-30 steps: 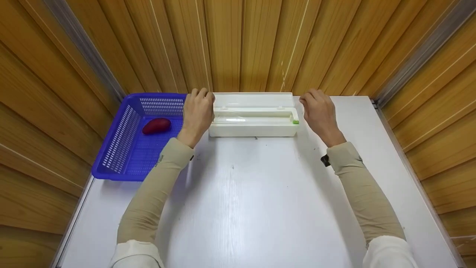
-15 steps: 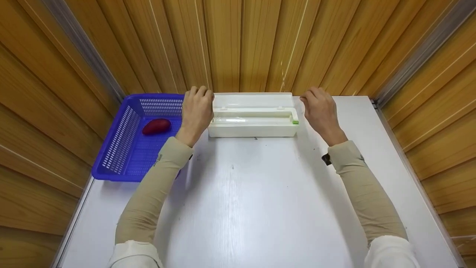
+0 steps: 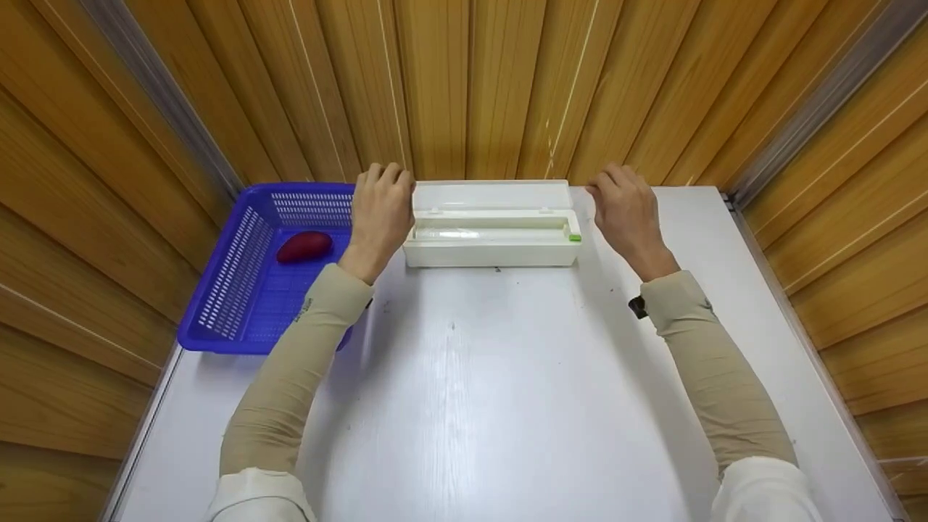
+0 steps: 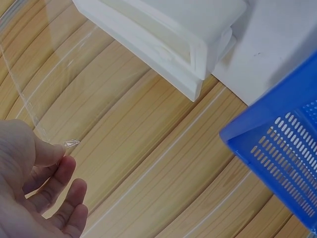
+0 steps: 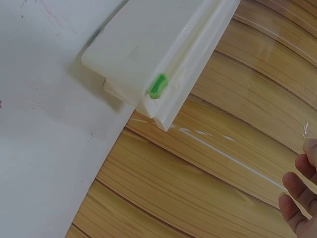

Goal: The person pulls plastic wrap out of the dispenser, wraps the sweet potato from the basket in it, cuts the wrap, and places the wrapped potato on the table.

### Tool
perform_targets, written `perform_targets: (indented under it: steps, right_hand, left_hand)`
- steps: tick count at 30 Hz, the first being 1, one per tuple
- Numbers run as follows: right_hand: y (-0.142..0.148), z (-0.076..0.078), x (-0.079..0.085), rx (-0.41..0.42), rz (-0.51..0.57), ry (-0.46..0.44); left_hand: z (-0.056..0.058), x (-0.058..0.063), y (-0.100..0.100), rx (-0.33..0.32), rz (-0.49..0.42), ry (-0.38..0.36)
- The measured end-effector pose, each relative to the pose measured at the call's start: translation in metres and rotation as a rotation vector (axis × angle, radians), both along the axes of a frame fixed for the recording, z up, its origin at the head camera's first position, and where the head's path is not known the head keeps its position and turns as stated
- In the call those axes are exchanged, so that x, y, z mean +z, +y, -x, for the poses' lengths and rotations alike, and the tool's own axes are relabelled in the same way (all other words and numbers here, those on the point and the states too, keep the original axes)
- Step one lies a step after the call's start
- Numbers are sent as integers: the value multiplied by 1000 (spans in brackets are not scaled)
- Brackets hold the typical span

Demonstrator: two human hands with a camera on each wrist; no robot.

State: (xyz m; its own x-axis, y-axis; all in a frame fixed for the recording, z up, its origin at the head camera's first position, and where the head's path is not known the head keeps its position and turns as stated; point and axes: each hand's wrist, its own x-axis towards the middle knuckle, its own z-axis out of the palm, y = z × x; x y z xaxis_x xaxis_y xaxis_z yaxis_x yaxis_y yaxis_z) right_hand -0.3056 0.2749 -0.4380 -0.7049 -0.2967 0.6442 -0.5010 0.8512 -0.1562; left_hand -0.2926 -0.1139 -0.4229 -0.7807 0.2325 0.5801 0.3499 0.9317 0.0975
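A sheet of clear cling film [image 4: 72, 143] spans the room between my two hands. My left hand [image 3: 382, 217] pinches one corner of it between thumb and forefinger, beside the dispenser's left end. My right hand [image 3: 627, 217] pinches the opposite corner; in the right wrist view a crumpled bit of film [image 5: 305, 130] sticks out above the fingertips. Between and below the hands stands a white cling film dispenser [image 3: 493, 254], its lid [image 3: 493, 193] tipped back. A green slide cutter [image 3: 575, 238] sits at its right end. The roll inside shows through the opening.
A blue plastic basket [image 3: 190, 326] stands to the left, partly behind my left arm, with a dark red oblong fruit or vegetable [image 3: 304, 247] in it. Wood-patterned walls [image 3: 500, 87] close off the back and sides of the white table [image 3: 464, 406].
Both hands have risen slightly toward the back wall, still pinching the film. The dispenser and basket stay practically where they were.
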Motion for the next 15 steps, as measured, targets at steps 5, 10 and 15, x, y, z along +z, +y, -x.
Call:
perform_targets:
  steps: [5,10,15]
  right_hand:
    - [0,0,3,-1,14,-10]
    - [1,-1,6,-16,16,-22]
    - [2,-1,8,-39,14,-33]
  left_hand:
    - [0,3,0,3,8,19]
    - [0,6,1,-1,7,21]
    - [1,8,2,-3,7,21]
